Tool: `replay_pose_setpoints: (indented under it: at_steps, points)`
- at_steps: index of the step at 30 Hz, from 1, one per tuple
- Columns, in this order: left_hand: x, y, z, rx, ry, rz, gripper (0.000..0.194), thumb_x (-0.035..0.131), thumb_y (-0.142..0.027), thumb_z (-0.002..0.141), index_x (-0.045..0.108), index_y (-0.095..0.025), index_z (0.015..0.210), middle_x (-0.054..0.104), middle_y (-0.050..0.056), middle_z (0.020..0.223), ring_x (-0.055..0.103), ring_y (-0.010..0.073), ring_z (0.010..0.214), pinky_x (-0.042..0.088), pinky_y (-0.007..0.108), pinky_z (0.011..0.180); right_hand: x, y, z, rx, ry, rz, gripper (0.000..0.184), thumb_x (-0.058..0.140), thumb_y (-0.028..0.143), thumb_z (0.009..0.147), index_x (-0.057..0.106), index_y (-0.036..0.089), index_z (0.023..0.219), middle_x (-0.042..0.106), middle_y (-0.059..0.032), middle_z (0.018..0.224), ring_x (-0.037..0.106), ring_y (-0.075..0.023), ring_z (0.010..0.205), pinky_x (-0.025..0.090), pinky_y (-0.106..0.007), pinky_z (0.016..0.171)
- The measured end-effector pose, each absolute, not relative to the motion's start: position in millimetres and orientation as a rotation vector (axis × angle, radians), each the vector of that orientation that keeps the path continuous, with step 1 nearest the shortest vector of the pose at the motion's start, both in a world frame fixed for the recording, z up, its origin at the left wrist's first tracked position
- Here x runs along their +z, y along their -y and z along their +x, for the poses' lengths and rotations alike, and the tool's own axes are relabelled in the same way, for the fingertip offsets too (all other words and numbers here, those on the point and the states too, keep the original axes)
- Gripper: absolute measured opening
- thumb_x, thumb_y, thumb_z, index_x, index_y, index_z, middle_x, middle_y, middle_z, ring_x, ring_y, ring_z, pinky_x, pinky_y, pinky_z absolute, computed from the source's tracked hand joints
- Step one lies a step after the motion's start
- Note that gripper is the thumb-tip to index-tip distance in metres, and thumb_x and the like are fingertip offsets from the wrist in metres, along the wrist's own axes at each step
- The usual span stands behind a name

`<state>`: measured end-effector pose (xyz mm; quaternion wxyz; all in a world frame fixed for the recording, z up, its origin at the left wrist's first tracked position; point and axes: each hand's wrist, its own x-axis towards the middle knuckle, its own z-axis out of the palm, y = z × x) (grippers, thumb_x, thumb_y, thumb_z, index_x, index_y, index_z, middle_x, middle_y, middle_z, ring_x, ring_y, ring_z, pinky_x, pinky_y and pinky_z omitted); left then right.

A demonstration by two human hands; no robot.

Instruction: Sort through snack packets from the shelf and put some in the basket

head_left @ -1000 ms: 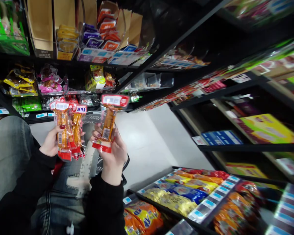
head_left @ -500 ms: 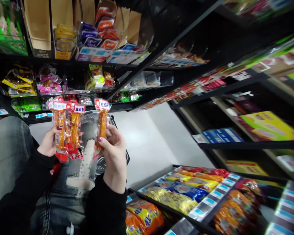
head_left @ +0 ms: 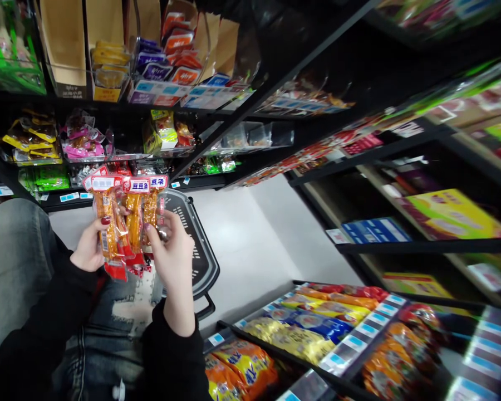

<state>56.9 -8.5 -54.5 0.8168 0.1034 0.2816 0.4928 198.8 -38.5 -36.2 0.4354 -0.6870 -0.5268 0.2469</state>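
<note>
My left hand (head_left: 88,249) is closed round a bunch of clear snack packets (head_left: 116,223) with orange sticks inside and red-and-white headers. My right hand (head_left: 170,257) pinches one more such packet (head_left: 153,207) and presses it against the right side of that bunch. Both hands sit in front of my knees in ripped blue jeans (head_left: 121,312). Black sleeves cover both wrists.
A black shopping basket (head_left: 194,250) lies on the pale floor just right of my hands. Dark shelves of snack packets (head_left: 158,61) rise ahead and to the right. A low shelf of yellow and blue bags (head_left: 300,328) runs along the lower right.
My right hand carried its single packet leftward and slightly down until it met the bunch in my left hand. The basket behind it came into fuller view.
</note>
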Motion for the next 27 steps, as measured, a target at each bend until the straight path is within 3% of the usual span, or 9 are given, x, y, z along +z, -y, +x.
replay_pose_setpoints:
  at_steps: [7,12,15,19,23,27]
  points:
    - [-59,10,58,1.019,-0.569,0.321,0.030,0.059,-0.018,0.060,0.065,-0.017,0.090,0.072,0.005,0.088,0.066,0.0266,0.092,0.053,0.039,0.083,-28,39,190,0.609,1.606,-1.664,0.032,0.041,0.015,0.085,0.053,0.018,0.114,0.067,-0.0091,0.099,0.063,-0.0209,0.086,0.050,-0.034,0.075]
    - [-61,10,59,0.956,-0.550,0.329,0.036,0.060,-0.016,0.057,0.066,-0.017,0.092,0.072,0.005,0.092,0.065,0.0272,0.095,0.052,0.039,0.084,-26,40,195,0.415,1.737,-1.699,0.033,0.038,0.014,0.085,0.060,0.019,0.108,0.058,-0.0110,0.103,0.053,-0.0243,0.100,0.043,-0.044,0.088]
    - [-61,9,61,0.990,-0.585,0.324,0.032,0.061,-0.020,0.058,0.067,-0.016,0.090,0.073,0.005,0.090,0.065,0.0276,0.096,0.052,0.038,0.084,-18,45,192,0.242,1.549,-1.682,0.019,0.050,0.024,0.083,0.061,0.020,0.099,0.054,-0.0076,0.093,0.054,-0.0212,0.086,0.046,-0.038,0.076]
    - [-62,10,63,1.037,-0.625,0.336,0.028,0.063,-0.022,0.063,0.067,-0.016,0.090,0.073,0.004,0.089,0.066,0.0257,0.094,0.051,0.036,0.085,-6,50,178,0.339,1.713,-1.646,0.014,0.062,0.034,0.077,0.058,0.020,0.080,0.052,-0.0005,0.071,0.049,-0.0182,0.071,0.042,-0.034,0.069]
    - [-64,10,66,1.088,-0.695,0.352,0.029,0.069,-0.031,0.067,0.066,-0.015,0.091,0.073,0.005,0.087,0.066,0.0237,0.091,0.051,0.033,0.084,-6,47,167,0.585,1.796,-1.716,0.014,0.062,0.028,0.075,0.051,0.020,0.070,0.048,0.0016,0.069,0.046,-0.0165,0.069,0.037,-0.030,0.066]
    - [-66,9,72,1.142,-0.778,0.393,0.044,0.065,-0.052,0.070,0.065,-0.015,0.093,0.073,0.007,0.086,0.066,0.0241,0.091,0.052,0.032,0.081,-12,43,167,0.695,1.591,-1.656,0.018,0.057,0.018,0.072,0.043,0.021,0.063,0.042,0.0032,0.068,0.043,-0.0135,0.063,0.034,-0.026,0.059]
